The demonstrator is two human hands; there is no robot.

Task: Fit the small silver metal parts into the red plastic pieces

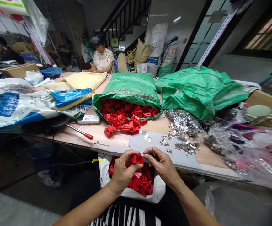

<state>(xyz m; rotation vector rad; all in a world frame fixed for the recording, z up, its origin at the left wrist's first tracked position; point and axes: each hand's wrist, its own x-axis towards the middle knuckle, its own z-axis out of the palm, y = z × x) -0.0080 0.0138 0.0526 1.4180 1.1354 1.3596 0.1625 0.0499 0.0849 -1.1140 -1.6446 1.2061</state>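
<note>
My left hand (123, 169) is closed around a small red plastic part (137, 158), held just below the table's front edge. My right hand (160, 163) is beside it, fingers pinched on something small and thin that I cannot make out, touching the red part. Both hands hover over a white bag (158, 190) in my lap holding several more red parts (142, 182). On the table beyond, a green sack (131, 86) lies open with red parts (124, 121) spilling from its mouth. A heap of small shiny metal pieces (183, 128) lies to the right.
A second green sack (199, 89) lies at the right; clear plastic bags (251, 150) cover the right end. A red-handled tool (80, 131) and a white remote (88, 119) lie left, by blue-white sacks (32, 105). A person (101, 58) sits at the far end, another at far left.
</note>
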